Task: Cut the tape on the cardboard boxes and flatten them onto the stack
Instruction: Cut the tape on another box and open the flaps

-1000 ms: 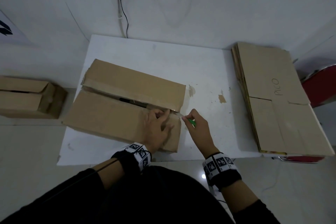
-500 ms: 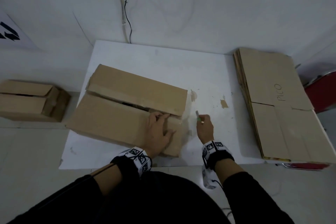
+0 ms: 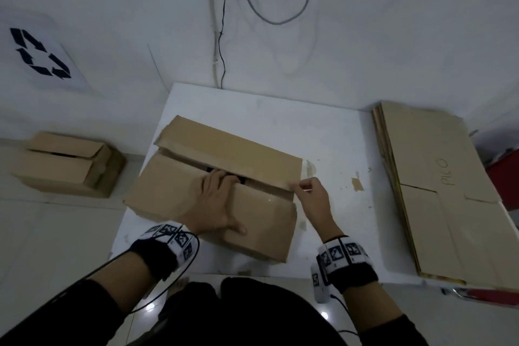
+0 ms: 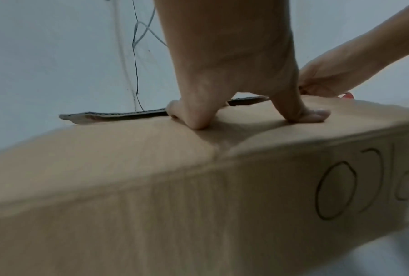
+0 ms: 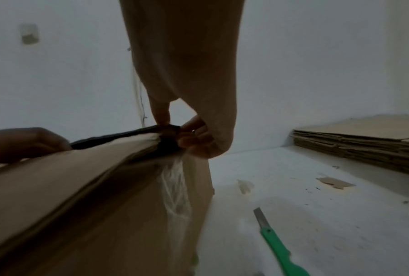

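Note:
A long cardboard box (image 3: 224, 154) lies on the white table (image 3: 323, 132), its top seam split open. My left hand (image 3: 216, 194) presses flat on the near flap (image 3: 168, 191), fingertips at the gap. My right hand (image 3: 302, 188) pinches the right corner of the far flap (image 5: 128, 136), slightly raised. Clear tape (image 5: 175, 186) still clings to the box's right end. The green-handled knife (image 5: 275, 246) lies on the table beside that end, blade out; my right arm hides it in the head view. The stack of flattened boxes (image 3: 438, 191) sits at the table's right edge.
Another open cardboard box (image 3: 64, 163) stands on the floor to the left. Scraps of tape and cardboard (image 3: 358, 184) dot the table between the box and the stack. Cables (image 3: 222, 36) hang down the wall behind. A red object (image 3: 505, 182) shows beyond the stack.
My right hand has laid the knife on the table and gone back to pinch the far flap's corner. The left hand slid left along the seam and flattened on the near flap.

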{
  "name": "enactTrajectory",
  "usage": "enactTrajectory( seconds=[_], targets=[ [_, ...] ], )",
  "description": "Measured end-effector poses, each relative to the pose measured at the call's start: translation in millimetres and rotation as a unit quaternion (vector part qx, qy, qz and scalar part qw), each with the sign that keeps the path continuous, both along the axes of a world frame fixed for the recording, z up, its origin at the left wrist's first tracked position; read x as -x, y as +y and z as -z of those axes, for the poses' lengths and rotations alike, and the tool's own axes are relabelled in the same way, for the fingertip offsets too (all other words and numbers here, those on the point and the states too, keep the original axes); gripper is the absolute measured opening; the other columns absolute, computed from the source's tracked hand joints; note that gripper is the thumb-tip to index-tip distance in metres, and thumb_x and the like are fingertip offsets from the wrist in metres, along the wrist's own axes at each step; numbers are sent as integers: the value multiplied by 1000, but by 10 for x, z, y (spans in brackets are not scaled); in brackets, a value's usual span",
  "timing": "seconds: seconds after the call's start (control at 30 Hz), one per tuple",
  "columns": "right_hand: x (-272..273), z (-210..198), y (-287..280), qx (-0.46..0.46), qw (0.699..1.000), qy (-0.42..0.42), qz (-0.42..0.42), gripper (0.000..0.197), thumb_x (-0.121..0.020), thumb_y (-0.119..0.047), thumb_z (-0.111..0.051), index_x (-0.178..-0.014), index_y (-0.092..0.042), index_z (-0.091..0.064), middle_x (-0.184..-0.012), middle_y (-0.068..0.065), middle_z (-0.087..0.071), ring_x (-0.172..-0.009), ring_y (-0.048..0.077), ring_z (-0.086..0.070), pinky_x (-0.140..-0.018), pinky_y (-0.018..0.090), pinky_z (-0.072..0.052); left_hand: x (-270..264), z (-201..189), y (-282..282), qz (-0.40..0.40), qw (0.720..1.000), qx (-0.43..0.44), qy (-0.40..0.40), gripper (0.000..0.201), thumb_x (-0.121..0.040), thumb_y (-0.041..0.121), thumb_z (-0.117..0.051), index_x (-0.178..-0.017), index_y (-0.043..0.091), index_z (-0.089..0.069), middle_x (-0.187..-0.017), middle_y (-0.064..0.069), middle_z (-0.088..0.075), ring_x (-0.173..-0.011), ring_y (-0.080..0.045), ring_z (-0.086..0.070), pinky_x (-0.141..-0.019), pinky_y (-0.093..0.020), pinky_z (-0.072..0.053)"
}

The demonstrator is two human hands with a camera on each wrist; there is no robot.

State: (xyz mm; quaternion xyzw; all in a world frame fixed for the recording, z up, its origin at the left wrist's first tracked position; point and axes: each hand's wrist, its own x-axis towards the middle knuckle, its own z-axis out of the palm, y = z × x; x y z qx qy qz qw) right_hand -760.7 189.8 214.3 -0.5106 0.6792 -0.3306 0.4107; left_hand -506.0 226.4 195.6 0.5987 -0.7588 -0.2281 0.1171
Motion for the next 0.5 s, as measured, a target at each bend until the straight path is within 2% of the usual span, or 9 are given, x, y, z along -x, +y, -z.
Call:
enactTrajectory(
  seconds=[0.07,0.13,0.2,0.23,0.27,0.3,0.37,0.43,0.5],
  targets=[
    [33,-129,-148,-46,990,-127,49,11,-97,-21,-58,-91,-12,-59,-89,2,-63,-77,16,-60,-67,25,-48,33,-71,-44,10,997,71,-9,112,-31,85,-60,-122,24,-33,-132,-2,-29,-137,-24,-18,-110,-45,-7],
    [94,-244,-330,-42,966,-235,99,16,-100,-21,-50,-93,-10,-59,-84,2,-62,-74,18,-61,-65,28,-50,102,-182,-49,26,988,147,-25,104,-35,76,-68,-115,20,-34,-125,-2,-32,-128,-24,-28,-109,-45,-6],
    [133,-332,-519,-12,952,-269,146,25,-103,-31,-44,-103,-9,-58,-90,3,-61,-76,18,-60,-66,29,-49,142,-299,-15,23,976,216,-17,88,-46,66,-77,-109,19,-38,-113,0,-39,-109,-23,-40,-104,-41,-16],
    [137,-350,-626,1,949,-271,160,33,-104,-37,-41,-110,-9,-57,-96,4,-62,-81,19,-60,-68,30,-50,133,-373,12,20,968,250,-1,73,-59,63,-74,-106,19,-41,-105,1,-44,-99,-22,-45,-98,-37,-22],
    [112,-366,-724,12,949,-270,161,40,-104,-43,-37,-118,-10,-55,-105,4,-62,-88,19,-61,-72,30,-51,106,-464,46,25,960,280,16,54,-74,62,-65,-100,18,-46,-96,1,-50,-88,-20,-48,-90,-32,-29],
    [75,-380,-817,25,956,-255,143,47,-102,-48,-35,-126,-12,-53,-115,3,-62,-98,19,-61,-79,32,-51,71,-555,94,35,952,302,24,41,-87,58,-52,-93,18,-49,-84,2,-54,-77,-18,-48,-79,-29,-32],
    [-19,-357,-989,43,984,-156,69,53,-101,-48,-37,-141,-13,-46,-131,1,-55,-116,19,-53,-100,39,-46,-18,-699,202,59,947,316,26,29,-96,46,-38,-84,22,-49,-64,3,-53,-56,-14,-45,-58,-25,-31],
    [-117,-274,-1131,28,1000,3,0,51,-104,-34,-42,-145,-4,-37,-134,6,-46,-122,24,-45,-111,46,-35,-105,-743,358,29,966,256,20,25,-96,42,-36,-77,26,-44,-53,7,-50,-43,-12,-42,-45,-24,-29],
    [-229,-137,-1216,8,991,127,-43,63,-99,-36,-52,-148,-3,-32,-149,16,-35,-136,35,-35,-114,48,-28,-173,-620,517,-25,987,155,-23,27,-86,46,-39,-72,24,-47,-53,7,-53,-43,-12,-48,-41,-25,-30]
  ],
)
